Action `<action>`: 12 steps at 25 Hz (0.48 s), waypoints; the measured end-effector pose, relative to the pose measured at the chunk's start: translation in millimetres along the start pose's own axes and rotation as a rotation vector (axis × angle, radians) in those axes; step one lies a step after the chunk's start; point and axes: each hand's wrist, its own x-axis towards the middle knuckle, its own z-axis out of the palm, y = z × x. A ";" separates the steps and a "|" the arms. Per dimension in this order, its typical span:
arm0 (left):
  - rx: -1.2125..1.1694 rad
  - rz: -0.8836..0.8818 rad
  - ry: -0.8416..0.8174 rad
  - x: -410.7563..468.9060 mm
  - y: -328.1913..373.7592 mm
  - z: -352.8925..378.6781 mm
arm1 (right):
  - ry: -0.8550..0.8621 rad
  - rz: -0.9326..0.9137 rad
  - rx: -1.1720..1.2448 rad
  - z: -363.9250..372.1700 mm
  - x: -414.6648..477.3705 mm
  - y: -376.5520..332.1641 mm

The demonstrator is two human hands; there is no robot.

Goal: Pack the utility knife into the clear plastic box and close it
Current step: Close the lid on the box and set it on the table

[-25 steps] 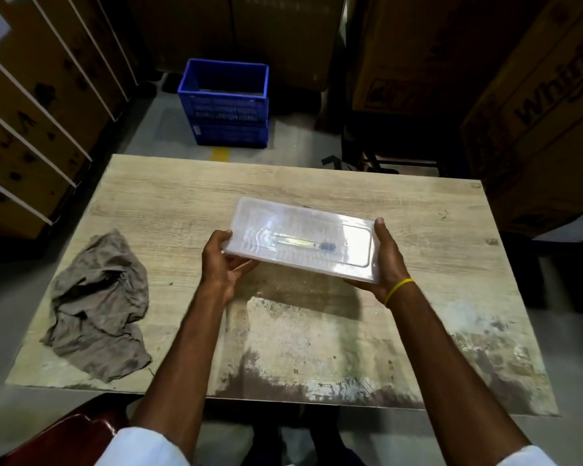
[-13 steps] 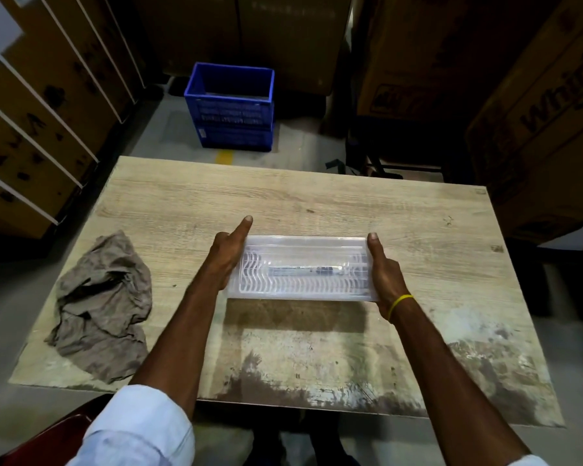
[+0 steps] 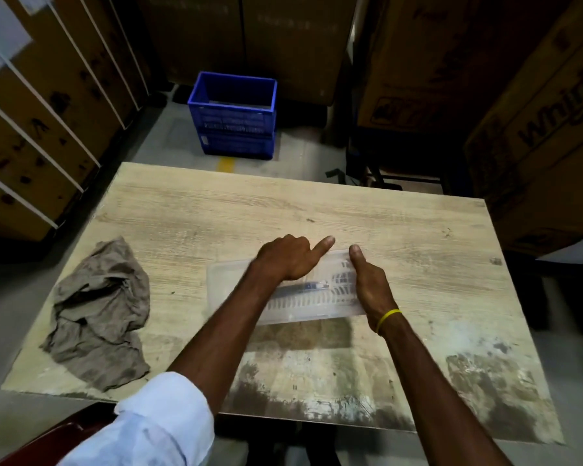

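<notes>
utility knife lies inside the clear plastic box, seen thru the see-through top as a dark slim shape w/ a paler tip, running lengthwise along the box's middle; part of it is hidden under the left forearm. the box lies flat on the wooden table, roughly center, long side across the view, wavy ribbed pattern showing near its right end. can't tell if the lid is fully snapped shut. left hand sits on top of the box toward its far edge, palm down, fingers curled under except the index finger, which sticks out straight & points toward the right hand; it pinches nothing. right hand is pressed against the box's right end, fingers together, thumb up along the far right corner, edge of the palm on the table side; a yellow band circles that wrist. left sleeve is pale blue, rolled above the elbow. a crumpled grey-brown rag lies on the table's left part, well apart from the box. on the floor beyond the table stands a blue plastic crate; inside looks empty as far as visible. big cardboard boxes stand at the right & back.
</notes>
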 end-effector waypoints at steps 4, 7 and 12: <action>0.001 -0.056 -0.002 2.6 -0.5 0.8 | 0.000 -0.002 0.006 -3.3 -0.6 1.2; 0.084 -0.025 0.111 1.9 1.7 9.3 | -0.012 0.039 0.043 -0.5 -3.2 0.6; -0.067 0.034 0.392 -11.7 -28.2 3.4 | -0.001 0.103 0.155 -11.8 -3.0 4.0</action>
